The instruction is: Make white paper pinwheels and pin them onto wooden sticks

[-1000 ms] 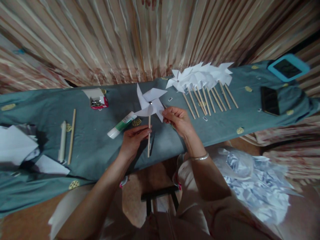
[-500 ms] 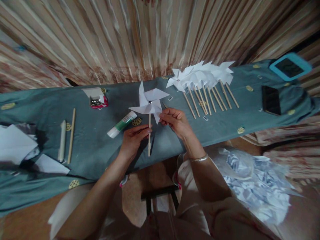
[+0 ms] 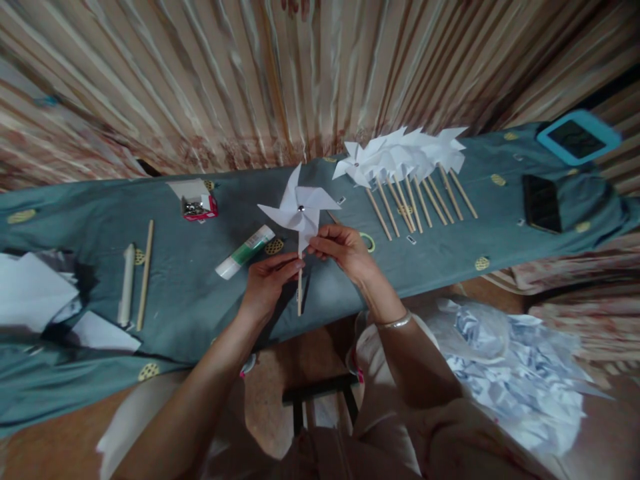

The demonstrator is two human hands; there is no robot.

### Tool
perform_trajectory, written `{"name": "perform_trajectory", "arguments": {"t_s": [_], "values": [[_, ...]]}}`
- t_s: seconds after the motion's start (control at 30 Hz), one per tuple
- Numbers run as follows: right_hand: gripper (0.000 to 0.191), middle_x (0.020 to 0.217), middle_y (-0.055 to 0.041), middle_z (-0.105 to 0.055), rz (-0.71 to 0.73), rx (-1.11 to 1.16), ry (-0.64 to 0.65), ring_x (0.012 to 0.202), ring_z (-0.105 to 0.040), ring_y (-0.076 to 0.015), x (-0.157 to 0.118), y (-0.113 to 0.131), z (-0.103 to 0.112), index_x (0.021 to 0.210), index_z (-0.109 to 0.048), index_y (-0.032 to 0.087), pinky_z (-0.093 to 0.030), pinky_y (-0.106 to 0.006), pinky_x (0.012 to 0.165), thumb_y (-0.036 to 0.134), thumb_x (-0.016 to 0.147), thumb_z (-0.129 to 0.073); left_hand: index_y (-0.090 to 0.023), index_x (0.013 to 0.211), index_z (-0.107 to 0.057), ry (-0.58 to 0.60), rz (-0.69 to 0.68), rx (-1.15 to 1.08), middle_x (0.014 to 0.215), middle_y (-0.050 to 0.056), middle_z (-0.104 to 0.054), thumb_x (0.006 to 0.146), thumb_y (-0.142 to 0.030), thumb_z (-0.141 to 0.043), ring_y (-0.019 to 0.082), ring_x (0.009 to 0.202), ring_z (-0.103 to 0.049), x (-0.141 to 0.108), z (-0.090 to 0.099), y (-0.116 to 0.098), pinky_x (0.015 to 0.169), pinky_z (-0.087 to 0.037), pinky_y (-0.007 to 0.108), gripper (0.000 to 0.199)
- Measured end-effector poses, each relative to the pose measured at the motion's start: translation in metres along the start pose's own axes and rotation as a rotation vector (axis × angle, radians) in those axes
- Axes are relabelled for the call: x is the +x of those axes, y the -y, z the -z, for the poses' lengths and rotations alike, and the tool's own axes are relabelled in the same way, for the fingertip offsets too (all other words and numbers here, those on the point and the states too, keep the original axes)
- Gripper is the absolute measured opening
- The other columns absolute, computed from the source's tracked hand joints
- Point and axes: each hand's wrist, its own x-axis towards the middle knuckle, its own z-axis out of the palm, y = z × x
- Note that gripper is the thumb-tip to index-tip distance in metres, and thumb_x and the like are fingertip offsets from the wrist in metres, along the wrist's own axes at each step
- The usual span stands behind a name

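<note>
A white paper pinwheel with a silver pin at its centre stands on a thin wooden stick, above the green cloth. My left hand pinches that stick just below the paper blades. The fingertips of my right hand are closed on the lower blade of the pinwheel, close to the stick. To the left of the pinwheel lies a green and white glue stick. Farther left is a small red box of metal pins, its flap open.
Several finished pinwheels lie overlapping at the back right. A wooden stick, white candle-like tube and paper stack are at left. A phone and blue-framed tablet lie right; a bag of crumpled paper is below.
The pinwheel's blades have turned a little. My right hand has moved slightly left and down towards the stick, uncovering a green ring behind it. My left hand still holds the stick.
</note>
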Motion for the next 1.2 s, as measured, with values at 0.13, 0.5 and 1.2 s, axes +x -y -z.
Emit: {"name": "perform_trajectory", "arguments": {"t_s": [0.13, 0.5, 1.2], "values": [[0.045, 0.065, 0.0006, -0.067, 0.008, -0.031, 0.016, 0.056, -0.051, -0.0088, 0.0, 0.0, -0.002, 0.066, -0.065, 0.019, -0.043, -0.024, 0.057, 0.059, 0.058, -0.084, -0.017, 0.072, -0.079, 0.02, -0.019, -0.003, 0.07, 0.003, -0.074, 0.043, -0.038, -0.094, 0.013, 0.061, -0.061, 0.0, 0.0, 0.001, 0.067, -0.052, 0.028, 0.04], [0.04, 0.061, 0.0026, -0.066, 0.017, -0.072, 0.039, 0.054, -0.049, -0.008, 0.002, 0.0, -0.004, 0.064, -0.067, 0.018, -0.042, -0.023, 0.056, 0.052, 0.059, -0.086, -0.016, 0.076, -0.08, 0.042, -0.033, 0.062, 0.073, 0.004, -0.074, 0.047, -0.042, -0.093, 0.013, 0.064, -0.061, 0.0, 0.002, 0.002, 0.069, -0.05, 0.028, 0.041], [0.041, 0.056, 0.0044, -0.061, 0.226, -0.04, -0.372, 0.051, -0.046, -0.007, 0.013, 0.007, 0.036, 0.066, -0.069, 0.02, -0.036, -0.022, 0.052, 0.056, 0.058, -0.085, -0.017, 0.078, -0.081, 0.042, -0.048, 0.119, 0.074, 0.006, -0.075, 0.05, -0.041, -0.09, 0.014, 0.064, -0.06, 0.001, 0.006, 0.004, 0.067, -0.049, 0.028, 0.038]]}}
